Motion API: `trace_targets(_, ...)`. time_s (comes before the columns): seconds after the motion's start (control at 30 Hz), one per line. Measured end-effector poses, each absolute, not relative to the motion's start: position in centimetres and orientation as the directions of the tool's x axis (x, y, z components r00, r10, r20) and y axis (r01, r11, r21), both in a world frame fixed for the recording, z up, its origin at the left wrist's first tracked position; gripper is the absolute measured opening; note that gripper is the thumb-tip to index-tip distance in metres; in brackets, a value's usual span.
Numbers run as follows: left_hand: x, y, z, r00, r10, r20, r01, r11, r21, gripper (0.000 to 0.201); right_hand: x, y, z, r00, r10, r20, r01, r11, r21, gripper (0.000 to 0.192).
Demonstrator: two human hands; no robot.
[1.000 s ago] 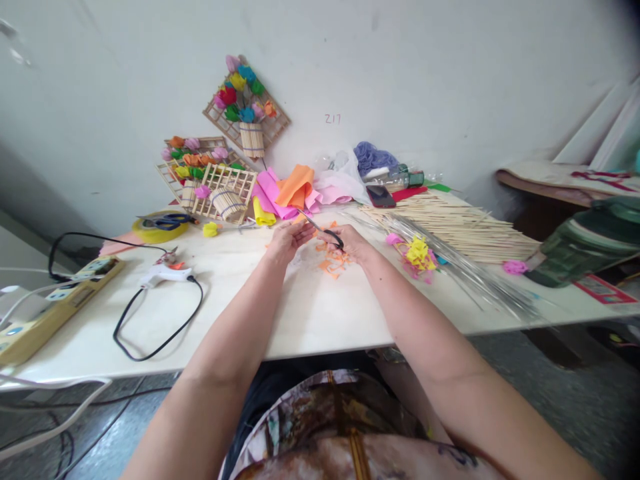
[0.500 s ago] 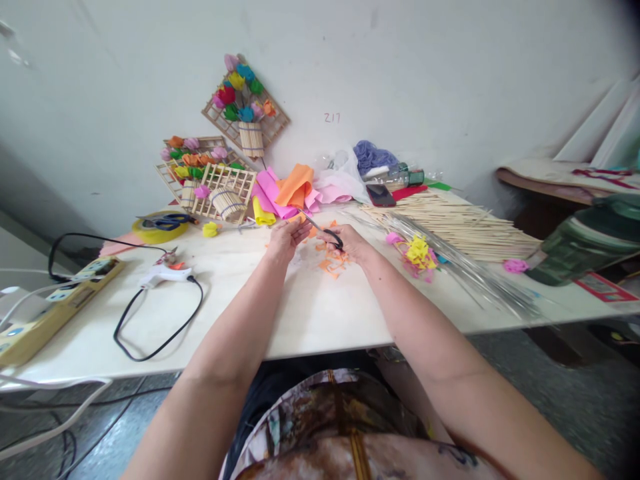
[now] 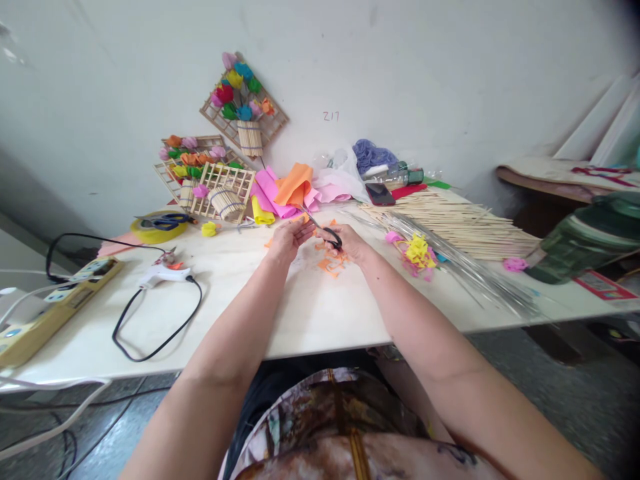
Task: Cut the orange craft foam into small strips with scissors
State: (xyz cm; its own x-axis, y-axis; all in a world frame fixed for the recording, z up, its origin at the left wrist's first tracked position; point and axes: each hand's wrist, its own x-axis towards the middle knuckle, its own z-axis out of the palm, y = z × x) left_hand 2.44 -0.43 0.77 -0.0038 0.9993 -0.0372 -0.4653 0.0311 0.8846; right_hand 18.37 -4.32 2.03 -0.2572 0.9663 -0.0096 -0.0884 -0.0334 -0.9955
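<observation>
Black-handled steel scissors (image 3: pixel 324 231) in the right hand (image 3: pixel 350 244) point up-left toward the left hand (image 3: pixel 289 239), which pinches an orange paper scrap (image 3: pixel 301 218).

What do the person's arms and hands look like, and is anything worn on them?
Both forearms are bare from the lower edge of the picture to the wrists; no sleeve reaches them. The left hand and the right hand wear no gloves. No watch or bracelet shows on either wrist; the fingers are too small to tell rings. Below the arms, a patterned brown-and-cream garment covers the lap.
</observation>
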Motion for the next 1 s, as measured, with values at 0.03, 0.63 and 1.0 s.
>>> trace_targets(0.03,2.5,-0.4,0.8,-0.005,0.999,-0.037,-0.464,0.031,0.886,0.019,18.3,-4.4,2.1,-0.254,0.967,-0.013,-0.089,-0.037,-0.995,0.028)
trace_targets(0.63,2.1,-0.2,0.6,-0.055,0.998,-0.036,-0.492,0.004,0.871,0.009,18.3,-4.9,3.1,-0.240,0.971,-0.014,-0.023,-0.020,-1.000,0.031)
trace_targets(1.0,2.0,-0.4,0.8,-0.057,0.998,-0.040,-0.480,0.008,0.877,0.012,18.2,-5.0,3.2,-0.244,0.968,-0.057,0.014,-0.056,-0.998,0.026)
